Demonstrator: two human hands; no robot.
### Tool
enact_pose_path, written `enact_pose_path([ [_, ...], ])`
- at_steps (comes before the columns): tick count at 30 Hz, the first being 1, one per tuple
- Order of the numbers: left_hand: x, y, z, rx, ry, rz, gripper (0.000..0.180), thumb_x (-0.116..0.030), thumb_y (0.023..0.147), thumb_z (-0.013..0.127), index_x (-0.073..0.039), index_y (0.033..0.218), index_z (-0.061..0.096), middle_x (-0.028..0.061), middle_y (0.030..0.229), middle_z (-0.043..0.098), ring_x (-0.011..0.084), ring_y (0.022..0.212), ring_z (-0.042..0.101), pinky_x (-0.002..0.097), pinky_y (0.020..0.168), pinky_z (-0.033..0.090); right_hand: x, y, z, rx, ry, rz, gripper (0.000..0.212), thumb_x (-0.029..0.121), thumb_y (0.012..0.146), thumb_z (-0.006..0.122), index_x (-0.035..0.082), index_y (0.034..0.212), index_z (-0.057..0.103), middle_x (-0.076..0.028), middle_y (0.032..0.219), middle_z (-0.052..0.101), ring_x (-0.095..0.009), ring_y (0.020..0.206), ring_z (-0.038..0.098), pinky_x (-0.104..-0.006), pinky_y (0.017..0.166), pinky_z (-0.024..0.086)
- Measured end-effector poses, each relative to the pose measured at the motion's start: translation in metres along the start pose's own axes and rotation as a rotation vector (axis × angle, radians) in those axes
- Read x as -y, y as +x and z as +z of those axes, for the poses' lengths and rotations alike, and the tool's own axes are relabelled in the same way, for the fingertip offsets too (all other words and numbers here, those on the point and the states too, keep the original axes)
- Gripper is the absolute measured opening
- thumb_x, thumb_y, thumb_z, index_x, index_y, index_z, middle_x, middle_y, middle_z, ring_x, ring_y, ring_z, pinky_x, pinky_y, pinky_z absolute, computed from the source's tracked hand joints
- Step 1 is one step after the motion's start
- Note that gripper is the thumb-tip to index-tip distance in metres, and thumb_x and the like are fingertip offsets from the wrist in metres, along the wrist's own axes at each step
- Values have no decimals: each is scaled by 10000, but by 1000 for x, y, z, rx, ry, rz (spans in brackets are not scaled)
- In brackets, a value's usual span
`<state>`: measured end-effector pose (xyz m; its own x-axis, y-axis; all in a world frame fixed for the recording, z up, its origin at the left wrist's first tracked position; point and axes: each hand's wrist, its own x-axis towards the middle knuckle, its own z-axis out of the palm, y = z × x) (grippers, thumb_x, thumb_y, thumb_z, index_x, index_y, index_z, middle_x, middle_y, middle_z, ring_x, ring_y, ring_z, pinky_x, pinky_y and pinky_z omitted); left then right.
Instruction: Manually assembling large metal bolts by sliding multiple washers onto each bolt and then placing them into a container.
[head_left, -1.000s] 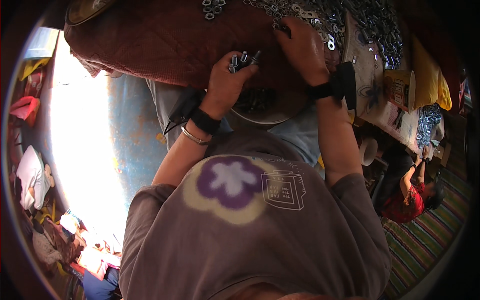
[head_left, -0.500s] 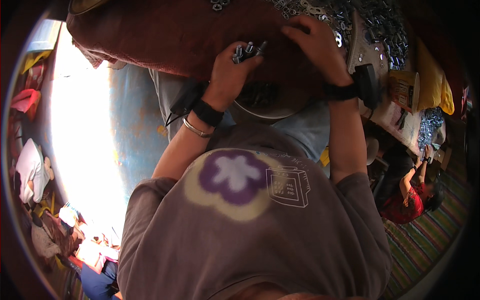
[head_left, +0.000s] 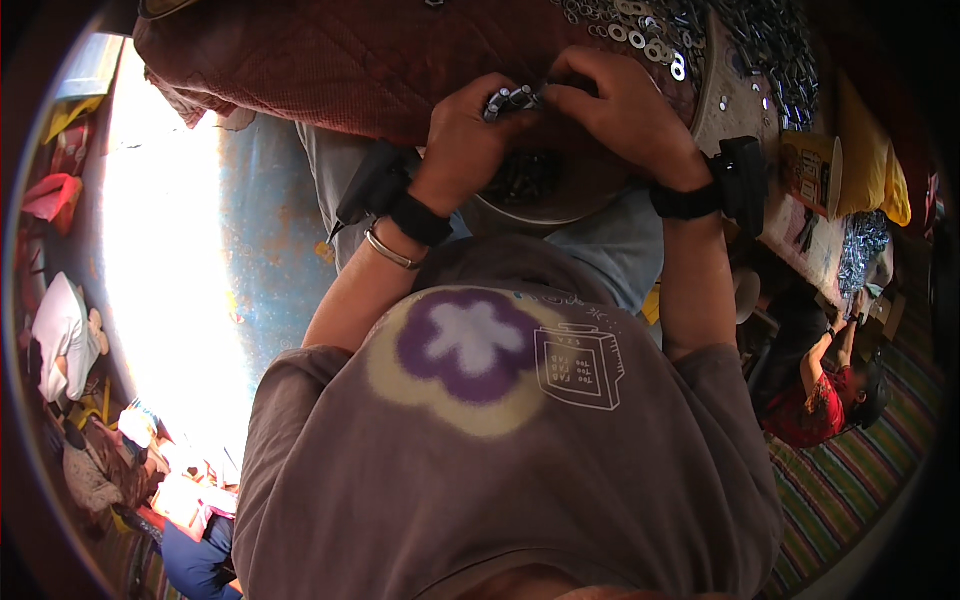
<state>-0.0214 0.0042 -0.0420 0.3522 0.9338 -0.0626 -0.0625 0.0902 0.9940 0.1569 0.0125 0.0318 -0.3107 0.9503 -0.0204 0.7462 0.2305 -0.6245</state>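
My left hand [head_left: 465,140] is closed around several shiny metal bolts [head_left: 508,102], their ends poking out past the thumb and fingers. Right beside them my right hand [head_left: 632,115] is in a pinch, thumb and fingertips meeting at the tip of one bolt. Whatever those fingertips hold is too small and dark to make out. Both hands are over the front part of a dark red cloth [head_left: 330,65]. Below them, at my lap, is a round basin [head_left: 540,215] with dark metal pieces [head_left: 525,178] in it.
Flat washers [head_left: 638,40] lie on the cloth beyond my right hand. Farther right is a heap of bolts [head_left: 785,70], then a paper cup [head_left: 812,175] and a yellow bag [head_left: 870,150]. A person in red [head_left: 815,410] handles metal parts at the far right. Others sit at left.
My right hand has moved left to the bolts, its thumb and fingers coming together at a bolt's tip. The left hand still holds the bolts, now turned slightly.
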Motion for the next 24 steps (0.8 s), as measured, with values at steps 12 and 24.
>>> enact_pose_path([
  [12, -5, -3, -1, -36, 150, 96, 114, -28, 785, 645, -12, 889, 599, 9, 750, 605, 49, 691, 537, 232, 615, 458, 6, -13, 23, -191, 270, -4, 173, 154, 815, 625, 9, 908, 628, -140, 797, 631, -228, 717, 620, -292, 646, 463],
  [24, -6, -7, 2, -41, 227, 142, 161, 32, 756, 563, -8, 909, 595, 56, 768, 637, 76, 730, 583, 253, 656, 477, 9, -19, 27, -225, 151, 141, 178, 183, 822, 639, 6, 837, 624, -85, 689, 614, -155, 606, 587, -289, 565, 449],
])
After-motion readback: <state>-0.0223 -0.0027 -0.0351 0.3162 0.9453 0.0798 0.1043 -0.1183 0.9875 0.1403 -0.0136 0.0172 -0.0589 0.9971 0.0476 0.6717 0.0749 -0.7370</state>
